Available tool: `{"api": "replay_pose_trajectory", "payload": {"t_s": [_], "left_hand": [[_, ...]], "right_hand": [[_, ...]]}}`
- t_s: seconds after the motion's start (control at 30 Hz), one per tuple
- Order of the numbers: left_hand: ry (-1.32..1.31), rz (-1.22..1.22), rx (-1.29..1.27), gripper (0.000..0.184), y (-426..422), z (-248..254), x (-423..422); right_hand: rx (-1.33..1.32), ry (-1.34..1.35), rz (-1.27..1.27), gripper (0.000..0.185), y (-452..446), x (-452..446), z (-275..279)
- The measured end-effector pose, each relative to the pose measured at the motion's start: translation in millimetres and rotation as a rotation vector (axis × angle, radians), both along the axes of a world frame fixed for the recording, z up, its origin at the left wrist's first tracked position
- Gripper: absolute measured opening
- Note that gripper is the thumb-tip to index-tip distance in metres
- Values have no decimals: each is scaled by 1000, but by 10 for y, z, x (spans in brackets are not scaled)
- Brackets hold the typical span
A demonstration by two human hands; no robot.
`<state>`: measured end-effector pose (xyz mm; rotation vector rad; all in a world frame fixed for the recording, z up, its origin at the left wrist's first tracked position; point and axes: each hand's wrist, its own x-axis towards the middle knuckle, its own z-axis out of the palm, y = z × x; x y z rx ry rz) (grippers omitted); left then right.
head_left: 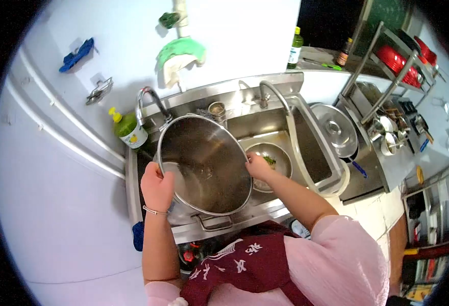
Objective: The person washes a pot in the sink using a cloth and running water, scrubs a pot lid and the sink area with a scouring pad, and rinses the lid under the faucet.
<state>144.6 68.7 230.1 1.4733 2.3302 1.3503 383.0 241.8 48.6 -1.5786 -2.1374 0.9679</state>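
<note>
A large stainless steel pot is tilted over the left side of the sink, its wide opening facing me. It looks wet inside, with a little water or residue near the bottom. My left hand is closed on its left side at the rim. On the opposite side, my right hand grips the rim or a handle there; the fingers partly hide which. Under my right forearm, a steel bowl with green leafy bits sits in the right basin.
Two faucets rise behind the sink. A green soap pump bottle stands at the left corner. A pale hose runs over the right basin. To the right are a metal lid and a steel rack with red baskets.
</note>
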Motion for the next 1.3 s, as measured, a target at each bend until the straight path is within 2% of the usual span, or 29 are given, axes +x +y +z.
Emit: {"api": "replay_pose_trajectory", "payload": {"t_s": [0.13, 0.2, 0.33, 0.4, 0.47, 0.53, 0.6, 0.63, 0.67, 0.73, 0.77, 0.83, 0.87, 0.9, 0.93, 1.0, 1.03, 1.13, 1.23, 1.3], "left_hand": [[63, -31, -136, 21, 244, 309, 520], [190, -105, -151, 24, 347, 467, 818], [284, -94, -219, 28, 670, 490, 1217], [327, -94, -262, 28, 814, 542, 1417], [371, -110, -305, 28, 941, 561, 1557], [471, -99, -328, 27, 1031, 546, 1618], [433, -101, -360, 28, 1120, 550, 1652], [425, -123, -318, 29, 1160, 505, 1629], [432, -137, -322, 29, 1194, 520, 1685], [494, -112, -362, 29, 1257, 575, 1800], [495, -127, -391, 30, 1299, 558, 1829], [526, -164, -357, 30, 1363, 513, 1961], [550, -189, -324, 30, 1378, 513, 2063], [555, -200, -415, 32, 1414, 558, 2171], [564, -189, -431, 32, 1467, 543, 2270], [546, -205, -476, 34, 1554, 501, 2375], [549, -223, -479, 36, 1593, 502, 2392], [465, -243, -563, 37, 1688, 547, 2504], [382, -259, -623, 38, 1763, 559, 2670], [422, -280, -610, 39, 1813, 429, 2668]], "right_hand": [[-148, 73, 3, 34, 31, 189, -57], [-160, 113, 30, 35, 89, 231, -170], [-263, 220, 91, 39, 245, 324, -386], [-387, 135, 137, 43, 307, 352, -359], [-381, 155, 261, 46, 398, 380, -439], [-564, 303, 203, 48, 457, 357, -560], [-552, 79, 306, 48, 477, 497, -151], [-560, 89, 292, 48, 532, 393, -421], [-398, 39, 425, 47, 583, 216, -886], [-234, -8, 541, 46, 613, 198, -1080], [-458, 239, 379, 46, 588, 266, -918], [-674, 496, 202, 45, 606, 328, -823], [-553, 325, 288, 45, 619, 332, -821], [-429, 154, 373, 45, 621, 335, -827], [-439, 166, 387, 45, 613, 333, -853], [-648, 255, 374, 46, 643, 400, -807], [-523, 204, 343, 47, 587, 442, -771], [-541, 152, 356, 47, 596, 628, -398], [-560, 161, 388, 46, 636, 437, -736], [-567, 169, 399, 46, 646, 425, -740]]}}
